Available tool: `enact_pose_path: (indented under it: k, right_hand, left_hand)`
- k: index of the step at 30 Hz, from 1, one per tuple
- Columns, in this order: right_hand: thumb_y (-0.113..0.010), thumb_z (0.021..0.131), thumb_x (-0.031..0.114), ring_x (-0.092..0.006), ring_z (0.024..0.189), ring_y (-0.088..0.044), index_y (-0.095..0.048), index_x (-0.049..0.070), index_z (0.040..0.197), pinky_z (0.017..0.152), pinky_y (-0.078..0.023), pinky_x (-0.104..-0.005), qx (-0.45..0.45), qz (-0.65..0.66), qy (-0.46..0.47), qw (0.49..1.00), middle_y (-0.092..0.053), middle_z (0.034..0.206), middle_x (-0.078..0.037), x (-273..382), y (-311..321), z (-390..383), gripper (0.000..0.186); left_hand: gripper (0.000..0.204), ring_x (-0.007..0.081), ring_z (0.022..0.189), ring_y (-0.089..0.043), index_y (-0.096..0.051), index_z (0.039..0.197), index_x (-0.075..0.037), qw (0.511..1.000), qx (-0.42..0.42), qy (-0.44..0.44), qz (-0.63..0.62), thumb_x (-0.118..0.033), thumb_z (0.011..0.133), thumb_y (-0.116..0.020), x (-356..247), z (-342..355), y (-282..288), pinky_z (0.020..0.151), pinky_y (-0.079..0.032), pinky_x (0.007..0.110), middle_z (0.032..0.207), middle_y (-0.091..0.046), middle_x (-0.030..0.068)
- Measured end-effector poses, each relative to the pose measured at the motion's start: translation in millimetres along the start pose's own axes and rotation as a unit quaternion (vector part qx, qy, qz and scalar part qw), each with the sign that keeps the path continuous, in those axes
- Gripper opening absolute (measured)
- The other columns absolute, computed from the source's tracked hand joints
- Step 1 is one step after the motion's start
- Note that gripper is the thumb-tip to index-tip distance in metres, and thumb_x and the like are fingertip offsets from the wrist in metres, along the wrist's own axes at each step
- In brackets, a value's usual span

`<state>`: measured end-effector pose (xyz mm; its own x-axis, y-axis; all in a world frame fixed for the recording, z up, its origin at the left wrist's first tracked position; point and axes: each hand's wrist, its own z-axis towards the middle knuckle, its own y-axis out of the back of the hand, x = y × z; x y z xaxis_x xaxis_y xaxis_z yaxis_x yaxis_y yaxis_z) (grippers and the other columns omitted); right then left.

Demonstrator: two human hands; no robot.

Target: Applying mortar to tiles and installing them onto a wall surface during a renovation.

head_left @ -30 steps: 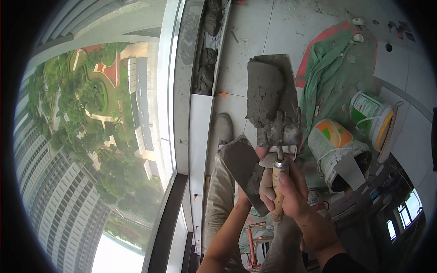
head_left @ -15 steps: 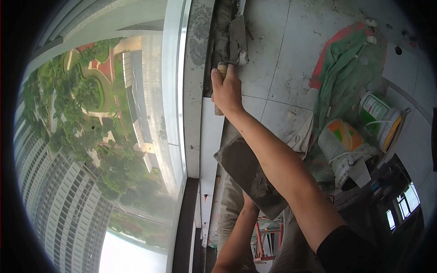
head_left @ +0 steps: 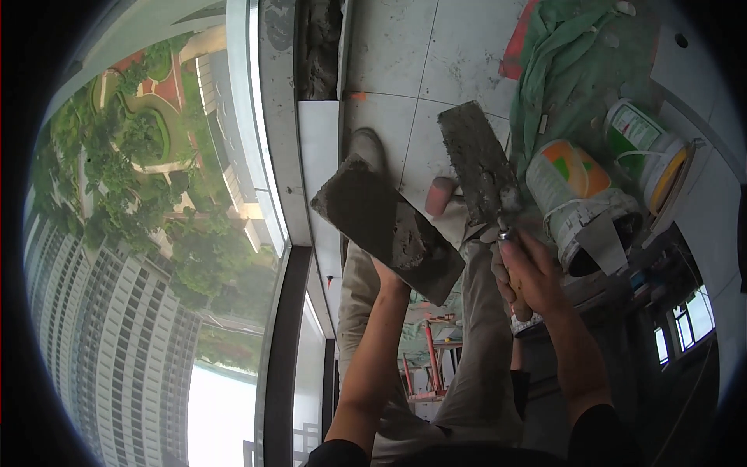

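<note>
My right hand (head_left: 537, 274) has come back from the channel at the window ledge, where it was reaching half a second ago, and now sits over my legs with the trowel (head_left: 478, 165). The thick lump the blade carried a second ago is gone; only a rough grey smear coats it, so I judge that the load came off at the channel and the blade is as good as bare for more work. My right fingers are wrapped snugly around the wooden handle (head_left: 523, 313), leaving no gap, with the blade slanting up and away to the left. My left hand (head_left: 391, 279) bears the grey board (head_left: 359, 204) from beneath; its fingers are out of sight under there, so I can't tell how closely they are curled. The board lies aslant above my trousers (head_left: 359, 292), apart from the trowel, with a ragged patch of mortar (head_left: 409, 240) on its right half. Beyond the board's far edge, my shoe (head_left: 367, 146) stands on the pale floor tiles (head_left: 389, 54), beside the white strip (head_left: 320, 138) running along the ledge. To the right lie two tipped buckets (head_left: 557, 180), near the crumpled green netting (head_left: 541, 93). Farther ahead, the channel (head_left: 320, 48) holds lumpy dark mortar, and far outside the window are trees (head_left: 183, 237) and a tall building (head_left: 128, 331).
</note>
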<state>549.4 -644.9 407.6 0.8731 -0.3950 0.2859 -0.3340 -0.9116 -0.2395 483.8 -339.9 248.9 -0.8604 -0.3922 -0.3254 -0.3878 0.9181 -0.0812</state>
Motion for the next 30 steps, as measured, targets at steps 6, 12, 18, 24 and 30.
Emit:
enact_pose_path:
  k: [6,12,18,24,30]
  right_hand:
    - [-0.048,0.121,0.030,-0.0094,0.054,-0.046,-0.060,0.002,0.127,0.048,-0.040,-0.0274,0.028,0.219,-0.132,0.966,-0.054,0.081,-0.003,-93.3,14.9,-93.6,0.031]
    - [-0.048,0.121,0.032,-0.0100,0.052,-0.048,-0.060,0.003,0.138,0.046,-0.041,-0.0272,0.047,0.267,-0.129,0.954,-0.054,0.081,-0.003,-134.7,27.3,-107.0,0.036]
    - [-0.049,0.121,0.033,-0.0106,0.051,-0.050,-0.059,0.003,0.123,0.046,-0.042,-0.0274,0.072,0.265,-0.105,0.956,-0.054,0.079,-0.003,-159.0,6.7,-96.7,0.032]
    - [-0.049,0.120,0.033,-0.0133,0.050,-0.049,-0.061,0.004,0.132,0.048,-0.042,-0.0297,0.128,0.338,-0.096,0.927,-0.053,0.078,-0.003,-148.4,0.7,-66.8,0.034]
    - [-0.045,0.117,0.050,-0.0139,0.047,-0.047,-0.059,0.008,0.143,0.046,-0.042,-0.0318,0.218,0.445,-0.059,0.866,-0.049,0.074,-0.002,-87.4,-5.0,-27.0,0.051]
  left_hand:
    - [0.037,0.0225,0.121,-0.068,-0.059,0.145,-0.002,0.989,-0.012,-0.130,0.070,-0.018,0.112,-0.061,25.9,-6.1,-18.9,0.106,-0.056,0.040,0.135,-0.068,0.0085]
    - [0.036,0.0167,0.110,-0.068,-0.064,0.135,0.002,0.918,-0.017,-0.257,0.301,-0.010,0.103,-0.073,32.7,-26.7,-53.6,0.098,-0.055,0.036,0.127,-0.071,0.0059]
    - [0.037,0.0178,0.110,-0.069,-0.066,0.130,0.003,0.903,-0.073,-0.294,0.305,-0.017,0.101,-0.076,49.6,-39.4,-70.5,0.099,-0.054,0.035,0.123,-0.073,0.0099]
    - [0.046,0.0172,0.123,-0.068,-0.061,0.144,0.003,0.870,-0.089,-0.348,0.337,0.000,0.100,-0.074,20.3,-42.1,-90.9,0.109,-0.049,0.030,0.135,-0.074,0.0089]
    - [0.038,0.0174,0.112,-0.071,-0.066,0.139,0.003,0.917,-0.045,-0.279,0.283,0.002,0.101,-0.069,8.3,-33.4,-80.1,0.102,-0.053,0.031,0.124,-0.077,0.0092]
